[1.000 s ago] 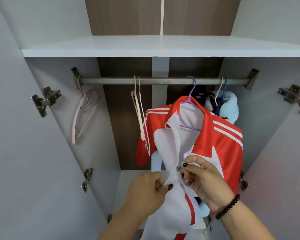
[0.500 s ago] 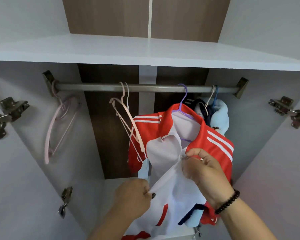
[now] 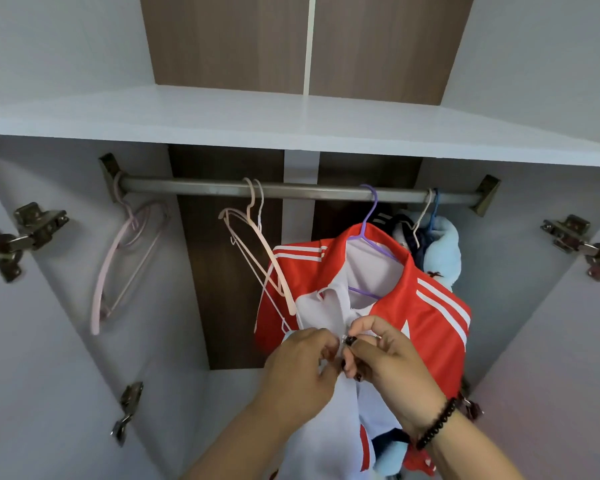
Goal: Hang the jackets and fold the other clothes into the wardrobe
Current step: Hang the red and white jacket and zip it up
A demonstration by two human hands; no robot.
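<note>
Red-and-white jacket (image 3: 426,327) hung on purple hanger (image 3: 369,233) from rail (image 3: 291,192); left hand (image 3: 302,372) gripped its white front, right hand (image 3: 392,368) fingers pinched zipper pull (image 3: 347,340).

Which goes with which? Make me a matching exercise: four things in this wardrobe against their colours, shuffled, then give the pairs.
Things:
1. jacket that both hands work on
2. hanger carrying that jacket
3. hanger at the far left of the rail
4. bracelet on the right wrist

Colours:
A. pink
B. black
C. red and white
D. purple

Pairs: 1-C, 2-D, 3-A, 4-B
</note>
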